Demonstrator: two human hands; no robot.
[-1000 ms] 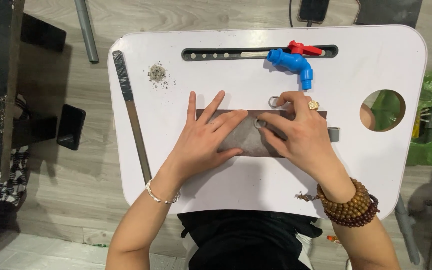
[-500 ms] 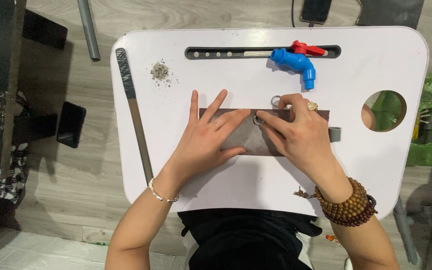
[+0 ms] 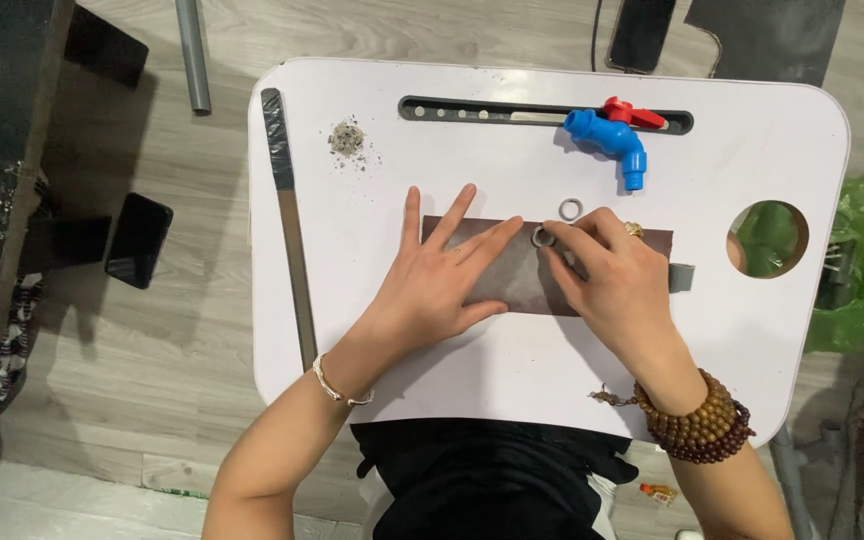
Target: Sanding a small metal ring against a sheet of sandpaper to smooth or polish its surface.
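Both hands rest at the centre of the counter (image 3: 402,330), a white tabletop seen from above. The left hand (image 3: 442,285) lies flat and unclenched, fingers spread toward 1 o'clock, pinning the left half of a dark brown sheet (image 3: 512,285) against the counter. The right hand (image 3: 617,275) is curled over the right half of the same sheet, its index fingertip pressing a small grey ring (image 3: 544,237) onto the sheet's upper edge; it pinches nothing that can be seen, though the palm hides what lies beneath it. A second grey ring (image 3: 571,209) lies free on the counter just beyond, at 12 o'clock from the right hand. A grey strip (image 3: 682,277) shows from under the sheet at 3 o'clock. As to progress, the sheet appears whole and unmarked where visible, one ring is set on it and the other is not, so the work seems at an early stage. Farther out at 12 o'clock lie a blue plastic tap (image 3: 612,140) with a red handle and a dark slot (image 3: 472,110) in the counter; at 11 o'clock sits a small heap of grey filings (image 3: 346,138); at 9 o'clock a long metal bar (image 3: 287,220) runs along the left edge; at 3 o'clock a round hole (image 3: 770,238) pierces the counter. A bead bracelet (image 3: 697,425) circles the right wrist.
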